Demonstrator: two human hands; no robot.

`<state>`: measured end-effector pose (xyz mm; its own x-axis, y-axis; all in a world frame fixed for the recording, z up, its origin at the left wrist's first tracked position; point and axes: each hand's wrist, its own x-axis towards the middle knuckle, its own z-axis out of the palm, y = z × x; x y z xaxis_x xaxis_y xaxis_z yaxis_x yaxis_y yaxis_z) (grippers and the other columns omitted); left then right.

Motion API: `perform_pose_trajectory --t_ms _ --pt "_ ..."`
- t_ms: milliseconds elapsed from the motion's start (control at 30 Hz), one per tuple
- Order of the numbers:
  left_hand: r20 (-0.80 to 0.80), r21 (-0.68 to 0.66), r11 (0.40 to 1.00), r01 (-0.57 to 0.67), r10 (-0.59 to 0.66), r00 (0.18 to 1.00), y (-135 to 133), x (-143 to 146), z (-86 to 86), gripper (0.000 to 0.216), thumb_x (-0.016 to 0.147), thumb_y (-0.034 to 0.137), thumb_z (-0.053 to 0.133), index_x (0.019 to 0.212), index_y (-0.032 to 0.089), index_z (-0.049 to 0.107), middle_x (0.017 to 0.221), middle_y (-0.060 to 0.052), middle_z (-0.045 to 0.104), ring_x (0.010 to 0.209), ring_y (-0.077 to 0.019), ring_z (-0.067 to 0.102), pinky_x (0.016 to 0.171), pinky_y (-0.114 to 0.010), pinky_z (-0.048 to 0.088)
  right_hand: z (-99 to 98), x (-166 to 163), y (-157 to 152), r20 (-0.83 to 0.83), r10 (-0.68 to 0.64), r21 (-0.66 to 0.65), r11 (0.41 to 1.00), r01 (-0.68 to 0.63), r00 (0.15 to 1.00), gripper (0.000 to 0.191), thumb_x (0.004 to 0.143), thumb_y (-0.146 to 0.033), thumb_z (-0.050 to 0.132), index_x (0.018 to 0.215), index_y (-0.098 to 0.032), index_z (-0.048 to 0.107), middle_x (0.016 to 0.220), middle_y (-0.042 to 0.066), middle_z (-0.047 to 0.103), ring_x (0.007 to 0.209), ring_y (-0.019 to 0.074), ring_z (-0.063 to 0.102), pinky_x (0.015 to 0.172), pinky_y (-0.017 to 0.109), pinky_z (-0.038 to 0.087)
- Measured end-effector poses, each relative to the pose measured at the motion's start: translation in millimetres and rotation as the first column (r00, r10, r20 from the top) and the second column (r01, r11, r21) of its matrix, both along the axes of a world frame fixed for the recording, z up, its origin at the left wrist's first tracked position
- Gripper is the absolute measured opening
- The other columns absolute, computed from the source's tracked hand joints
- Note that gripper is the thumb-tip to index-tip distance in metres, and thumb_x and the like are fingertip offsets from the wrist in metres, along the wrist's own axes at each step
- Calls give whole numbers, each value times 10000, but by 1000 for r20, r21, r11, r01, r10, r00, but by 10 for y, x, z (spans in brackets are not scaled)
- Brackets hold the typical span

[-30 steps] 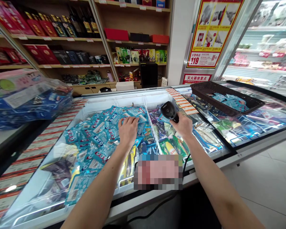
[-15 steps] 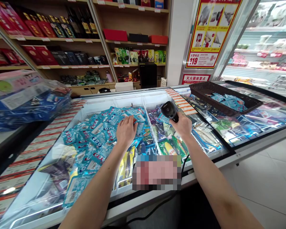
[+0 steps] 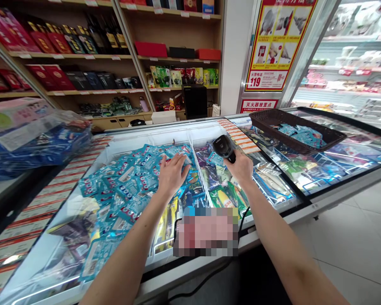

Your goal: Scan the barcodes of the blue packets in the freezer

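Note:
My left hand (image 3: 172, 173) lies over a heap of blue ice-cream packets (image 3: 127, 182) in the open chest freezer (image 3: 178, 131), its fingers stretched out and spread on the top packets. My right hand (image 3: 241, 166) grips a black barcode scanner (image 3: 224, 148), whose head points left and down over the mixed packets (image 3: 222, 186) in the neighbouring compartment. A white wire divider (image 3: 200, 171) runs between the two hands. The scanner's black cable (image 3: 245, 216) hangs down near the freezer's front edge.
A dark wicker basket (image 3: 296, 129) with a few blue packets rests on the freezer's glass lid at the right. A wrapped stack of boxes (image 3: 34, 135) stands at the left. Wooden shelves (image 3: 120, 55) with boxes and bottles line the back. An upright chiller (image 3: 352, 72) stands at the far right.
My left hand has shifted slightly right across the blue packets and its fingers have spread. My right hand and the scanner stay in about the same place.

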<state>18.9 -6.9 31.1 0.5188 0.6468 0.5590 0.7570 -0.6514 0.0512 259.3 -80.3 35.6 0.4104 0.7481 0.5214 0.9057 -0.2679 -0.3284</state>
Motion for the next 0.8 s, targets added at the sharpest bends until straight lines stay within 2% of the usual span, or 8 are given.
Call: perform_pose_trajectory --t_ms 100,233,300,433,500,600,700,800 --pt "-119 -75 987 140 -149 982 -4 181 2 443 917 386 299 1312 233 430 1341 -64 486 1251 -191 424 1122 -447 126 17 9 -3 -19 -5 -18 1000 5 1000 380 807 -503 494 1026 -207 586 810 80 658 733 234 616 632 296 400" --pt "-210 -169 941 292 -324 923 30 444 -58 482 923 395 288 1386 264 311 1442 -34 351 1331 -179 306 1117 -423 161 10 23 4 -20 -16 18 1000 16 1000 386 797 -497 512 1030 -198 589 800 82 662 727 231 617 638 296 408" --pt "-244 -220 923 314 -364 899 43 544 -94 481 922 423 281 1381 283 316 1449 -19 339 1344 -186 280 1113 -436 160 0 32 10 -15 -14 28 1000 14 1000 377 791 -496 520 1005 -194 594 792 84 662 723 229 615 640 295 409" --pt "-251 -195 947 257 -301 920 -29 593 -92 414 914 451 289 1223 289 511 1316 -19 515 1269 -222 394 1098 -494 140 -7 46 15 -12 -3 19 1000 3 1000 373 793 -508 511 986 -199 592 808 86 661 729 232 615 639 299 406" --pt "-229 -133 967 216 -242 943 -102 539 -57 378 909 442 310 1047 256 608 1110 -40 636 1147 -223 502 1088 -493 158 -2 43 13 -14 1 16 1000 -1 1000 371 798 -501 506 996 -199 588 827 88 661 741 236 615 642 302 405" --pt "-199 -68 987 145 -156 968 -184 418 -13 367 908 408 323 842 218 629 889 -55 661 948 -215 586 1058 -492 216 4 24 7 -21 4 11 1000 -4 1000 361 795 -495 511 992 -204 592 825 83 662 745 242 618 638 304 406" --pt "-134 -52 994 94 -100 986 -183 338 -17 352 906 393 330 844 208 624 861 -65 654 892 -215 594 1010 -467 288 0 -4 3 -29 17 -2 1000 -17 999 354 788 -488 523 1001 -215 595 815 72 663 737 245 622 634 306 408" --pt "-74 -68 994 89 -94 993 -124 342 -80 345 901 401 348 1040 210 599 1051 -87 638 1016 -230 562 988 -435 318 -11 -28 0 -22 35 -12 999 -35 999 340 787 -471 531 1004 -217 596 811 68 664 741 240 624 640 305 408"
